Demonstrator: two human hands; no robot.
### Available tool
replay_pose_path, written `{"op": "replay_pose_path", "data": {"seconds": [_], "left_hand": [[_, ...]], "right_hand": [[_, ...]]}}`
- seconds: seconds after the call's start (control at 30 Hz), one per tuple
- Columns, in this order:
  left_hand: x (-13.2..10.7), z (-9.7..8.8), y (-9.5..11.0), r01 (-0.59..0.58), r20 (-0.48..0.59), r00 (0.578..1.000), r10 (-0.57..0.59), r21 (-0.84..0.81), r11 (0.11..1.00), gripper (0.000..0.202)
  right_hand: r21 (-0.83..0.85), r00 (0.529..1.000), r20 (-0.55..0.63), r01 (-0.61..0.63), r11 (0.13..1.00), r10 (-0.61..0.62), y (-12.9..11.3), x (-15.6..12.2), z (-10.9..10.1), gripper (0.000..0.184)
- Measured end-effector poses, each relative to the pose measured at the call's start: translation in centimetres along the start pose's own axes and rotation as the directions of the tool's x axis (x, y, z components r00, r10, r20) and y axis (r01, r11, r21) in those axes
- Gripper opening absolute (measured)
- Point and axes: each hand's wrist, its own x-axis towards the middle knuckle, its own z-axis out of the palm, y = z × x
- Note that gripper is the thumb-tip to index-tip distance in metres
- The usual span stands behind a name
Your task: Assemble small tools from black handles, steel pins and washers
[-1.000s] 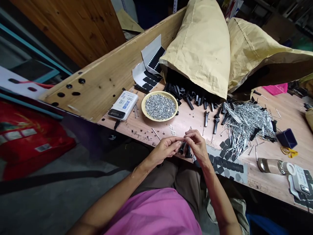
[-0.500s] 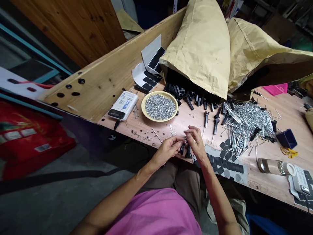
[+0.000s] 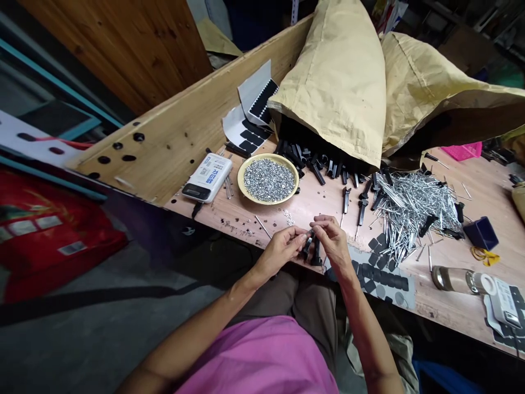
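Close together at the table's front edge, my left hand [image 3: 283, 247] and my right hand [image 3: 333, 241] are both closed in a pinch, fingertips almost meeting. Something small and thin is between them, too hidden to name. Just beneath the fingertips are two black plastic parts [image 3: 316, 255]; whether either is held I cannot tell. A few loose nuts [image 3: 289, 218] lie beyond my left fingers. Behind these stands a yellow bowl [image 3: 243, 192] full of small metal nuts [image 3: 268, 180]. Two black parts with metal rods [image 3: 361, 210] lie to the right of my right hand.
Paper sacks [image 3: 340, 71] stand at the back, with black parts [image 3: 318, 169] spilling out. A heap of long screws [image 3: 414, 213] lies right, near a blue box [image 3: 482, 239] and a glass jar [image 3: 455, 279]. At left are a white device [image 3: 211, 174] and a wooden board [image 3: 172, 137].
Both hands stay nearly in place. My right fingers have shifted slightly downward and closed in toward my left fingertips. Objects on the table have not moved.
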Motion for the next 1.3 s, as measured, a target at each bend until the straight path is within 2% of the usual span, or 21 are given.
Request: {"op": "replay_pose_path", "data": {"seconds": [0.17, 0.33, 0.5, 0.6, 0.7, 0.8, 0.83, 0.97, 1.03, 1.1, 1.17, 1.23, 1.3], "left_hand": [[0.1, 0.2, -0.2, -0.009, -0.009, 1.0, 0.009, -0.02, 1.0, 0.042], [0.2, 0.2, -0.2, -0.027, -0.014, 1.0, 0.027, -0.015, 1.0, 0.04], [0.2, 0.4, -0.4, -0.023, -0.018, 1.0, 0.023, -0.013, 1.0, 0.043], [0.1, 0.6, -0.4, -0.039, -0.023, 0.999, 0.04, 0.02, 0.999, 0.04], [0.0, 0.8, 0.0, -0.048, -0.054, 0.997, 0.05, 0.026, 0.998, 0.038], [0.3, 1.2, 0.7, -0.041, -0.108, 0.994, 0.032, -0.083, 0.996, 0.039], [0.5, 1.5, 0.9, -0.035, -0.121, 0.993, 0.019, -0.125, 0.992, 0.04], [1.7, 3.3, 1.2, 0.029, -0.141, 0.988, -0.063, -0.233, 0.972, 0.047], [2.5, 4.4, 1.0, 0.062, -0.141, 0.985, -0.099, -0.244, 0.968, 0.046], [3.2, 5.1, 0.6, 0.089, -0.12, 0.986, -0.114, -0.197, 0.976, 0.04], [3.8, 5.0, 0.3, 0.061, -0.126, 0.989, -0.071, -0.084, 0.995, 0.032], [4.0, 3.8, 0.2, -0.02, -0.193, 0.981, 0.033, 0.073, 0.997, 0.028], [3.7, 2.0, 0.0, -0.057, -0.254, 0.96, 0.114, 0.224, 0.973, 0.025]], "right_hand": [[0.056, 0.997, -0.01, -0.081, 0.995, 0.082, -0.1, -0.1, 0.1, 0.033], [0.038, 0.999, -0.022, -0.048, 0.998, 0.049, -0.5, -0.1, 0.1, 0.031], [0.041, 0.995, -0.011, -0.099, 0.994, 0.1, -0.5, -0.1, 0.2, 0.033], [0.0, 0.998, -0.009, -0.062, 0.998, 0.062, -0.7, -0.1, 0.2, 0.03], [-0.015, 0.995, -0.07, -0.078, 0.997, 0.077, -0.8, -0.1, -0.1, 0.032], [-0.054, 0.971, -0.206, -0.134, 0.989, 0.121, -1.0, -1.0, -0.6, 0.034], [-0.064, 0.965, -0.22, -0.161, 0.985, 0.144, -1.0, -1.6, -0.7, 0.034], [0.053, 0.965, -0.053, -0.255, 0.965, 0.258, -0.7, -4.3, -0.2, 0.032], [0.111, 0.964, -0.056, -0.254, 0.961, 0.261, -0.5, -5.3, 0.0, 0.032], [0.076, 0.953, -0.16, -0.248, 0.966, 0.257, -0.2, -5.9, -0.5, 0.032], [-0.039, 0.919, -0.299, -0.28, 0.959, 0.256, 0.2, -5.9, -1.6, 0.03], [-0.184, 0.885, -0.391, -0.344, 0.921, 0.253, 0.8, -5.5, -2.8, 0.028], [-0.307, 0.877, -0.404, -0.4, 0.864, 0.262, 1.5, -4.9, -3.5, 0.025]]}}
